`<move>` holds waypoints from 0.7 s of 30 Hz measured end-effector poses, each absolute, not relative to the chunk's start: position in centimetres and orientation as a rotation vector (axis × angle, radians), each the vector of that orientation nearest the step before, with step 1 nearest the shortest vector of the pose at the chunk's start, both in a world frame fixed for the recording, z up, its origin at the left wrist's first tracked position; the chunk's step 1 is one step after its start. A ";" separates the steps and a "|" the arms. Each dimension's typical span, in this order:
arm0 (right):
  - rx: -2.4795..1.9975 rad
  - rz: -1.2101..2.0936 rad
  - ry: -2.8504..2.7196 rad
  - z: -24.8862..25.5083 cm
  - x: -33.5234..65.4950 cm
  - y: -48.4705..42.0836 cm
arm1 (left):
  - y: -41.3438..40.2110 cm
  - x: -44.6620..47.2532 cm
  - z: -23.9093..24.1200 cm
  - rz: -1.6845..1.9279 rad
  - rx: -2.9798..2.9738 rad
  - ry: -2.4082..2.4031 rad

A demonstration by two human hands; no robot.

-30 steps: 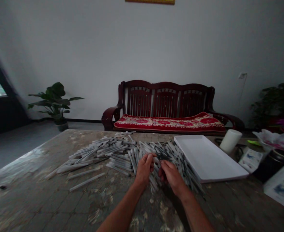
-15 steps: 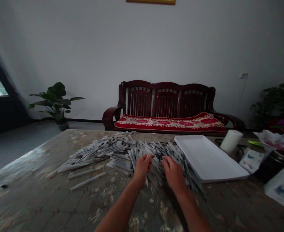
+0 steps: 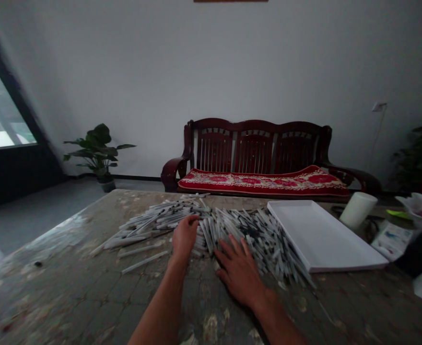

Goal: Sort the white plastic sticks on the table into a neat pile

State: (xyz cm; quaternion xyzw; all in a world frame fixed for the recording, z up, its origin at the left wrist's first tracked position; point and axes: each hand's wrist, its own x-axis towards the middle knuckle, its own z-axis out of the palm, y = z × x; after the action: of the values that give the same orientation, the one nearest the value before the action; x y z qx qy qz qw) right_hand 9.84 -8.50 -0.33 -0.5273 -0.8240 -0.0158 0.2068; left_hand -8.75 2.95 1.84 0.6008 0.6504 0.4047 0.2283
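Observation:
A wide heap of slim whitish translucent pens (image 3: 275,244), many with dark ends, covers the middle of the table. My right hand (image 3: 238,268) lies palm down at the near edge of the heap, fingers spread over the pens there. To its left, my left hand (image 3: 184,235) is closed, thumb and fingers drawn together above the pens. Whatever it may hold is hidden. Beyond it lies a left pile of similar pens (image 3: 142,225), with a couple of single ones (image 3: 144,262) apart on the near side.
A shallow white tray (image 3: 333,269) stands right of the heap. Past it are a white roll (image 3: 358,211), a small printed box (image 3: 392,240) and a petal-shaped bowl (image 3: 417,207). Behind the patterned table (image 3: 99,297) stands a dark wooden bench (image 3: 254,148); a potted plant (image 3: 101,151) is at left.
My hands have moved apart. The left went left, still closed; the right came lower and opened from a pinch to spread flat on the pens. The view has turned slightly left.

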 end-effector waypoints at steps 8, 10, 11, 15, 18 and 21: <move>-1.617 -0.190 -2.117 -1.7 11.5 -6.6 | 2.2 -9.3 1.4 0.478 2.123 2.001; -1.613 -0.210 -2.090 -1.8 11.7 -6.7 | 2.2 -8.7 1.4 0.429 2.181 1.984; -1.610 -0.218 -2.077 -1.7 11.7 -6.8 | 2.2 -8.6 1.4 0.409 2.198 1.980; -1.584 -0.231 -2.047 -1.2 11.5 -7.3 | 2.0 -8.6 1.7 0.329 2.225 1.977; -1.562 -0.220 -2.045 -0.9 11.4 -7.4 | 1.8 -9.1 2.0 0.252 2.218 1.968; -1.550 -0.207 -2.028 -1.0 11.4 -7.5 | 1.9 -9.6 2.0 0.214 2.214 1.923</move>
State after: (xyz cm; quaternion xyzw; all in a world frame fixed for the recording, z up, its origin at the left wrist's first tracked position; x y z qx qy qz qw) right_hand 11.43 -7.49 -0.99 -0.5798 -0.7588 -0.0774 0.2864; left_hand -9.64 1.88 1.98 0.7493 0.6506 0.0724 0.1005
